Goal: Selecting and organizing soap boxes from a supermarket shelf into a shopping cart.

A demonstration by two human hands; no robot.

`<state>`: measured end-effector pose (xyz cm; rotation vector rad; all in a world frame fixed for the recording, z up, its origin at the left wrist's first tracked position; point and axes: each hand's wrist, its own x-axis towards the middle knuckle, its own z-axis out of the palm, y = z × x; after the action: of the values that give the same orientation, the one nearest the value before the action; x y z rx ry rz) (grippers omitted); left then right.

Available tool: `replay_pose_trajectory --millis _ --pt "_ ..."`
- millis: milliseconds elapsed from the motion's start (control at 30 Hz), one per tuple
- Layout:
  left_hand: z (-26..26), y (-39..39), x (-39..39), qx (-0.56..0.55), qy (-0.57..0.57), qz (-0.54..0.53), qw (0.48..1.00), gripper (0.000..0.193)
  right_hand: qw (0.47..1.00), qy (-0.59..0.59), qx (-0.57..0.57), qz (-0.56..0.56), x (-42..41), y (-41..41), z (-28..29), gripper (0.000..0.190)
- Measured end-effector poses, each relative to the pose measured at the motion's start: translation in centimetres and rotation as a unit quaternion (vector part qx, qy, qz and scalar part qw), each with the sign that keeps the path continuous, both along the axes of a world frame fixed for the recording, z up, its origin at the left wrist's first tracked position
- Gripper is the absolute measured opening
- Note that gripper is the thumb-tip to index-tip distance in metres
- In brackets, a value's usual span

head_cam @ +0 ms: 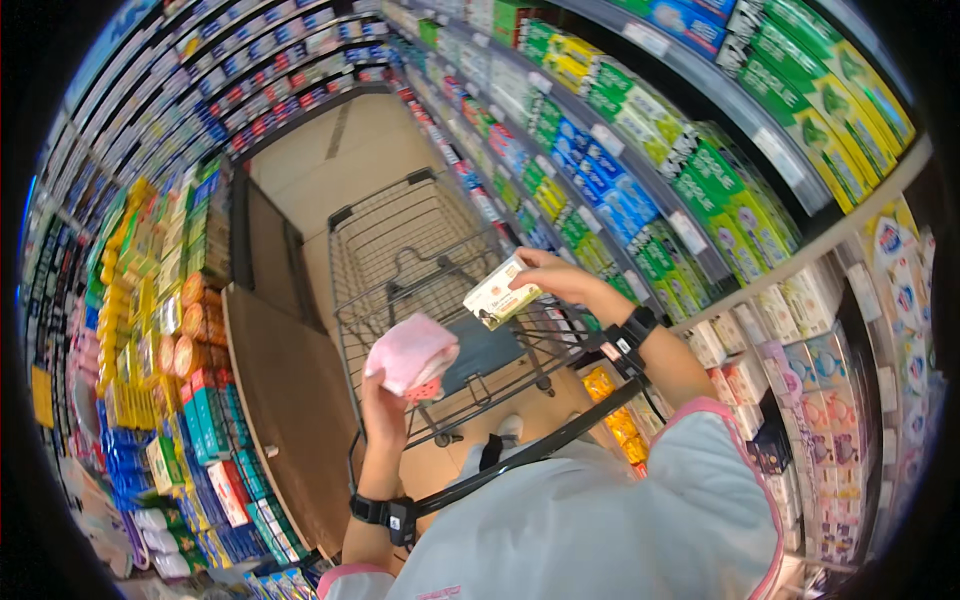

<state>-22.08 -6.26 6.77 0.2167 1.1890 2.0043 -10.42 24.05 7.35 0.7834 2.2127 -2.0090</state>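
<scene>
A folded pink cloth (412,351) rests in my left hand (384,409), above the left side of a wire shopping cart (382,300). Beneath the cloth shows a red spotted piece. My right hand (559,277) grips one end of a small white and green carton (501,294) with writing on it, tilted over the right part of the cart. The two hands are apart. Below them is the cart's grey plastic seat panel (484,351), and the dark handle bar (540,448) runs close to my body. Both wrists wear black bands with small devices.
Shelves of green and blue toothpaste-like cartons (705,180) rise along the right. Boxed goods (817,375) stand lower right. At the left, a display of stacked packages (142,337) stands beside a brown panel (277,420). Tiled floor (300,150) stretches ahead to more shelving.
</scene>
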Motion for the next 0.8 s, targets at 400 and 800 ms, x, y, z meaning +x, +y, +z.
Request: replay_pose_trajectory --millis 400,800 --pt "-0.1 1.0 1.0 -0.019 -0.065 -0.037 0.997 0.046 0.779 0.265 -0.397 -0.406 22.7 -7.2 4.4 0.034" --pt "-0.1 0.9 1.2 0.006 -0.086 -0.046 0.995 0.042 0.724 0.286 -0.237 -0.581 32.3 -9.2 4.5 0.034"
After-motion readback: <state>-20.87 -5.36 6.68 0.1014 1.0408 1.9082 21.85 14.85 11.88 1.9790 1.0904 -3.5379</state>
